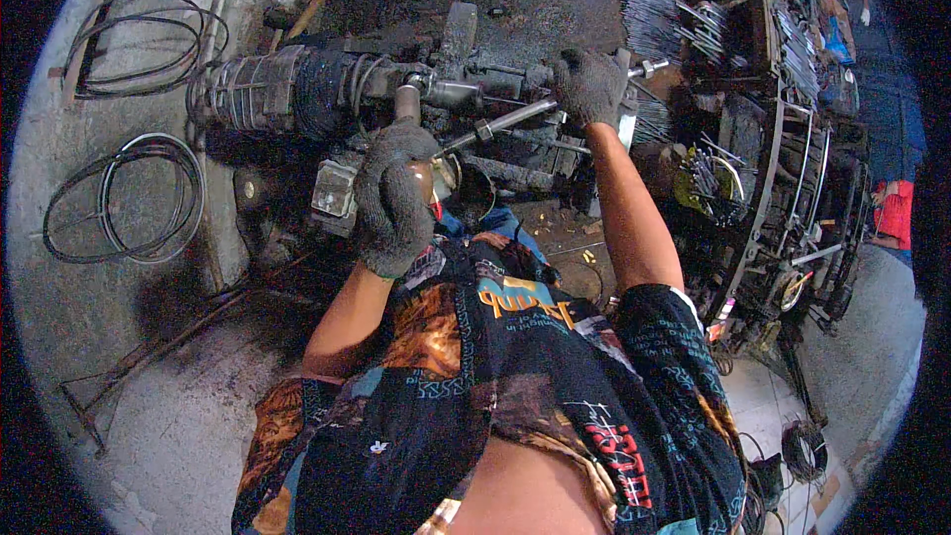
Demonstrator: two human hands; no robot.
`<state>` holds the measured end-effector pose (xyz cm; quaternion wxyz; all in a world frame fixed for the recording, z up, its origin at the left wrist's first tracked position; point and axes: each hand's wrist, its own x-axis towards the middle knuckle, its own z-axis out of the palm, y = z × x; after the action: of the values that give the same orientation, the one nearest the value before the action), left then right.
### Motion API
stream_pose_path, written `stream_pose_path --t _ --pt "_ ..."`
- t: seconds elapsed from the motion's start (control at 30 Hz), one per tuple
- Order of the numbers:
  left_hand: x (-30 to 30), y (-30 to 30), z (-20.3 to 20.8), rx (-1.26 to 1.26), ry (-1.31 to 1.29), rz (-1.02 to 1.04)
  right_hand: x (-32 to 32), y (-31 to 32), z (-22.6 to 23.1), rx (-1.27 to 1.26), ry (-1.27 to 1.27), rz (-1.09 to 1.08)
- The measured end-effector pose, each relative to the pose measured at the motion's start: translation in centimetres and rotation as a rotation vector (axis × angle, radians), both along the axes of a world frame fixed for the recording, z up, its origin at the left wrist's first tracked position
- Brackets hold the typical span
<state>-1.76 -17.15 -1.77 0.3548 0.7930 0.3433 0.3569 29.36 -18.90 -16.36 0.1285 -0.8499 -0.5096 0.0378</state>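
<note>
Both my hands wear dark grey knitted gloves. My left hand [394,200] is closed, and the pale end of a metal tube [407,102] stands out above its fingers. How far that tube runs inside the hand is hidden. My right hand [590,87] wraps round a long steel rod [520,116], which slants from beside my left hand up to the right. One collar sits on the rod between my hands, and another shows past my right hand. Just beyond my hands lies a dark, greasy machine [461,92] with a thick cylindrical body [297,91] at the left.
Coiled cables [158,198] lie at the left. A metal rack [783,168] stands at the right, with bundles of thin rods [649,20] by its far end. A basin of metal pieces [711,183] sits beside it. A dark cable coil [803,451] is at lower right.
</note>
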Motion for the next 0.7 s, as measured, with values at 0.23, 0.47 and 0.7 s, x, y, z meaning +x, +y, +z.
stream_pose_path --t 0.23,0.47,0.7 --pt "-0.3 -0.2 -1.0 -0.022 -0.041 0.026 0.4 -0.3 -0.6 0.068 -0.016 0.013" --pt "0.1 -0.9 -0.4 -0.124 -0.06 0.029 1.2 -0.5 -1.0 0.087 -0.073 0.048" --pt "0.6 -0.5 0.1 -0.071 -0.071 0.021 1.0 -0.6 0.2 -0.066 -0.072 0.02"
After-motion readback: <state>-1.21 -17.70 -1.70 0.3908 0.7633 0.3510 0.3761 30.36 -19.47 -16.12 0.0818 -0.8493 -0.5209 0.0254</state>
